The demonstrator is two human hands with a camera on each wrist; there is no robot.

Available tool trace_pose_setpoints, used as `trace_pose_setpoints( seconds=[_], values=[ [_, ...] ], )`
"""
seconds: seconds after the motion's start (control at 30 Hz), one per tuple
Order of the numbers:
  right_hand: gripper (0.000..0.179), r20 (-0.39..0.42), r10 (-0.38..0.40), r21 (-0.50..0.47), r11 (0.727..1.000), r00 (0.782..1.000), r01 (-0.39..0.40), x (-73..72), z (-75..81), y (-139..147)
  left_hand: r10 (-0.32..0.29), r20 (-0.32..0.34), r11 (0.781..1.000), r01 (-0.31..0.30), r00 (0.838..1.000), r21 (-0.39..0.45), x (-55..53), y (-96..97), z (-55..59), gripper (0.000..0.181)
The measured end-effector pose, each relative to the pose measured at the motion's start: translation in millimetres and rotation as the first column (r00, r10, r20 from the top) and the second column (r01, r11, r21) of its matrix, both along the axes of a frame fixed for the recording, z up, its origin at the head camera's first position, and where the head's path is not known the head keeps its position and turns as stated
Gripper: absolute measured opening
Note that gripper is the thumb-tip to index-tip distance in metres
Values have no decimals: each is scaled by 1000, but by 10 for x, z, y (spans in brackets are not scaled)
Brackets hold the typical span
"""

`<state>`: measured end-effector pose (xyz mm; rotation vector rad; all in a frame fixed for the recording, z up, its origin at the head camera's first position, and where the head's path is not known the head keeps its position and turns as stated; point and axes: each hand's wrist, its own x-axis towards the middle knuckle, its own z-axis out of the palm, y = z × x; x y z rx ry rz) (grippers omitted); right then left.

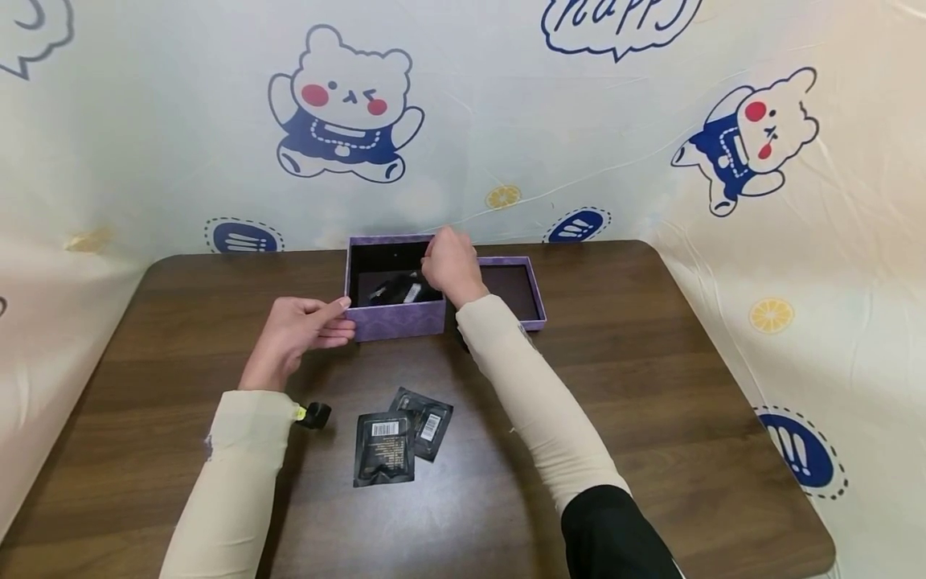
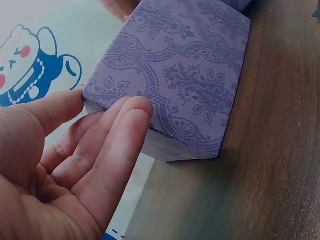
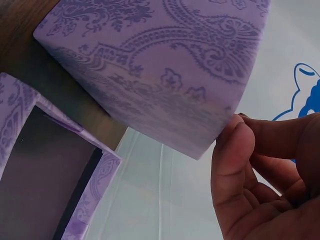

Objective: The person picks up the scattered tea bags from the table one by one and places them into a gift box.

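A purple patterned box (image 1: 396, 322) with a black inside stands at the back of the table. Black sachets (image 1: 394, 288) lie in it, one with a white label. My left hand (image 1: 295, 331) touches the box's near left corner, thumb at the top edge and fingers extended against the side; the left wrist view shows this hand (image 2: 75, 170) close up. My right hand (image 1: 454, 265) is at the box's right wall. In the right wrist view, that hand's thumb and forefinger pinch the box edge (image 3: 210, 142). Its inner fingertips are hidden in the head view.
A shallow purple lid (image 1: 537, 293) with a dark inside lies just right of the box. Two black sachets (image 1: 384, 450) (image 1: 432, 426) overlap on the brown table (image 1: 651, 418) nearer me. Behind the table hangs a printed cloth (image 1: 470, 96).
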<state>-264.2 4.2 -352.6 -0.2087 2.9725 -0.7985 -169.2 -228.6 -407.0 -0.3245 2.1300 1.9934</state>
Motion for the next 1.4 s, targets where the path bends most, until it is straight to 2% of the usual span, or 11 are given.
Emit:
trace_pose_setpoints(
  seconds=[0.1, 0.43, 0.63, 0.77, 0.87, 1.13, 1.4],
  values=[
    [46, -3, 22, -45, 999, 1000, -22, 35, 7, 48, -7, -4, 1000, 7, 1000, -1, -3, -5, 8, 59],
    [52, -122, 93, -128, 986, 988, -109, 188, 64, 254, 0, -10, 1000, 0, 1000, -18, 9, 0, 4, 54],
    [26, -107, 113, -183, 974, 988, -131, 335, 51, 357, 5, -15, 1000, -6, 1000, -28, 11, -19, -7, 55],
    [16, -115, 149, -256, 951, 982, -175, 465, 18, 425, -5, -17, 999, 4, 1000, -38, 7, -18, -18, 56],
    [13, -123, 177, -274, 940, 976, -205, 566, -40, 451, -5, -17, 999, 4, 1000, -38, 4, -10, -24, 56],
    [10, -81, 255, -233, 935, 964, -267, 865, -275, 425, -3, -7, 999, 2, 1000, -38, 4, -18, -15, 57],
    [10, 6, 362, -268, 899, 932, -347, 1085, -483, 369, -3, -8, 999, 3, 1000, -35, -4, -17, -12, 58]
  ],
)
